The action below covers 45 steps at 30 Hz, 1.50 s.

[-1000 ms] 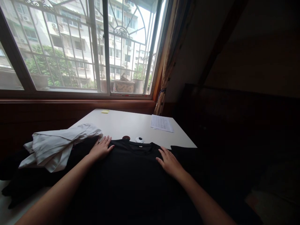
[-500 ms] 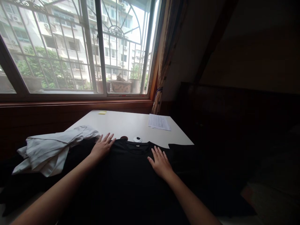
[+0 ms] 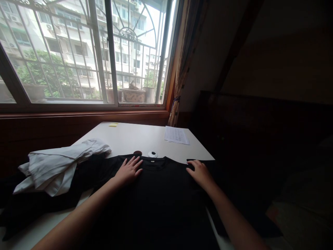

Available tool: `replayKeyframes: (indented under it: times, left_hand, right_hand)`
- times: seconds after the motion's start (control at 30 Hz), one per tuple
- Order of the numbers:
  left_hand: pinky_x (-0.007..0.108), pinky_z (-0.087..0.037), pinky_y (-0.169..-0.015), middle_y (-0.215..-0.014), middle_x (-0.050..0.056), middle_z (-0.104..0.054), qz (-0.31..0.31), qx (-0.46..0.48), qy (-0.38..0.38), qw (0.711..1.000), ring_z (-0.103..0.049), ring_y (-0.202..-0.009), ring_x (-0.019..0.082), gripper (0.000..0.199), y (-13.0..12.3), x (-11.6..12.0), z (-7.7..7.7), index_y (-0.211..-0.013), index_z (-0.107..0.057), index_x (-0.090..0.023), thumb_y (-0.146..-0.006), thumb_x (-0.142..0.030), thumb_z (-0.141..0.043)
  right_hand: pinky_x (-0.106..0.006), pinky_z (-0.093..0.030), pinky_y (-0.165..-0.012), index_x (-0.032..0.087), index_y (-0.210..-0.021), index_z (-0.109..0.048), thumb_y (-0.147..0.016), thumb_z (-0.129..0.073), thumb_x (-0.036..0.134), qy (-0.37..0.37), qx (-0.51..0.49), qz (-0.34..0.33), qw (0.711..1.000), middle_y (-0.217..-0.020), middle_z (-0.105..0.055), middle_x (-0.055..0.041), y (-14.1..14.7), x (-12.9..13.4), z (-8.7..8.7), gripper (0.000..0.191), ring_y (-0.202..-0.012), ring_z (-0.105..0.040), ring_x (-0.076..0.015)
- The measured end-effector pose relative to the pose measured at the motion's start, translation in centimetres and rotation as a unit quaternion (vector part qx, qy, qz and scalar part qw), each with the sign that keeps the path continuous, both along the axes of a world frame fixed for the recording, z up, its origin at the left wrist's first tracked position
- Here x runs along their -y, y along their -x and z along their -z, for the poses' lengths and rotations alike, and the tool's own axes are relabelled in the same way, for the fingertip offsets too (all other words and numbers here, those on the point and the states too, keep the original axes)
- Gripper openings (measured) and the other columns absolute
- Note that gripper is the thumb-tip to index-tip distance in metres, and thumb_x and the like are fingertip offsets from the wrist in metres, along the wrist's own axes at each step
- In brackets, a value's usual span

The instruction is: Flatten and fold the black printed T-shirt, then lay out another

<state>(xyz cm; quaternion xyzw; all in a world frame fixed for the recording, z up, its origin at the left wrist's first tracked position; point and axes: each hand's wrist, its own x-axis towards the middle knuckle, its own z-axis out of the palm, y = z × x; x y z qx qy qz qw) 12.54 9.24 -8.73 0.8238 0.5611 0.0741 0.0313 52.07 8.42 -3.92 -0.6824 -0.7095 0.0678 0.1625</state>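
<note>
A black T-shirt (image 3: pixel 158 201) lies spread on the white table (image 3: pixel 135 135), its collar and small neck label facing the window. My left hand (image 3: pixel 129 170) rests flat on the shirt beside the left of the collar, fingers spread. Over at the shirt's right shoulder is my right hand (image 3: pixel 201 172), touching the dark cloth by the sleeve; its fingers are bent, with a gap between thumb and forefinger. The dark fabric makes folds and edges on the right hard to make out.
Left of the shirt lies a heap of white cloth (image 3: pixel 56 166) on other black cloth. Beyond the collar sit a round white object (image 3: pixel 152 154) and a brown disc (image 3: pixel 137 153). Printed papers (image 3: pixel 177 135) and a yellow note (image 3: pixel 113 124) lie farther back, near the window.
My left hand has slid right, from the shirt's left shoulder to beside the collar. My right hand has moved right to the sleeve area, its fingers now more bent.
</note>
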Motion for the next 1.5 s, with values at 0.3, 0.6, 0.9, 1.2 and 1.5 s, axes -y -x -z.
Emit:
replayKeyframes:
  times: [0.3, 0.6, 0.9, 1.2, 1.5]
  left_hand:
    - [0.062, -0.01, -0.121, -0.168, 0.003, -0.018, -0.038, 0.002, 0.007, 0.999, -0.012, -0.156, 0.03, 0.059, 1.8, -0.9, -0.1, -0.158, -0.031, -0.032, -0.104, -0.056, -0.03]
    - [0.058, -0.012, -0.122, -0.167, 0.003, -0.022, -0.058, -0.005, 0.004, 0.998, -0.014, -0.156, 0.028, 0.061, 2.2, -1.6, 0.0, -0.159, -0.029, -0.03, -0.104, -0.055, -0.03]
    - [0.057, -0.012, -0.122, -0.168, 0.004, -0.02, -0.076, -0.007, -0.002, 0.997, -0.014, -0.156, 0.028, 0.062, 2.3, -2.4, 0.4, -0.159, -0.028, -0.03, -0.103, -0.056, -0.029]
    - [0.058, -0.012, -0.122, -0.168, 0.004, -0.02, -0.077, -0.01, 0.004, 0.997, -0.014, -0.156, 0.029, 0.062, 2.3, -2.4, 0.2, -0.159, -0.029, -0.03, -0.103, -0.057, -0.029]
    - [0.058, -0.013, -0.122, -0.168, 0.004, -0.02, -0.077, -0.011, 0.006, 0.997, -0.014, -0.156, 0.029, 0.061, 2.1, -1.9, -0.3, -0.159, -0.029, -0.029, -0.104, -0.055, -0.029]
  right_hand:
    - [-0.036, -0.05, -0.077, 0.019, -0.084, -0.067, -0.071, -0.077, 0.05, 0.194, -0.028, 0.06, 0.979, -0.095, -0.071, -0.0102, -9.8, -0.6, -1.1, 0.035, -0.093, -0.067, -0.0301]
    - [-0.027, -0.046, -0.065, 0.022, -0.093, -0.06, -0.081, -0.065, 0.05, 0.114, -0.128, 0.011, 0.985, -0.086, -0.069, -0.003, -9.7, -3.6, -2.8, 0.031, -0.079, -0.064, -0.0198]
    - [-0.03, -0.049, -0.079, 0.02, -0.117, -0.059, -0.08, -0.067, 0.03, 0.047, -0.125, 0.091, 0.987, -0.091, -0.068, -0.005, -9.8, -4.2, -1.8, 0.039, -0.087, -0.067, -0.0229]
    - [-0.036, -0.06, -0.082, 0.024, -0.155, -0.019, -0.081, -0.065, 0.069, 0.132, -0.35, 0.144, 0.916, -0.125, -0.064, -0.0174, -9.5, 1.6, -1.8, 0.098, -0.094, -0.073, -0.0253]
    - [-0.046, -0.058, -0.088, 0.023, -0.147, -0.033, -0.067, -0.078, 0.065, 0.108, -0.41, 0.109, 0.899, -0.115, -0.07, -0.0152, -7.6, 6.9, 0.4, 0.1, -0.099, -0.072, -0.0321]
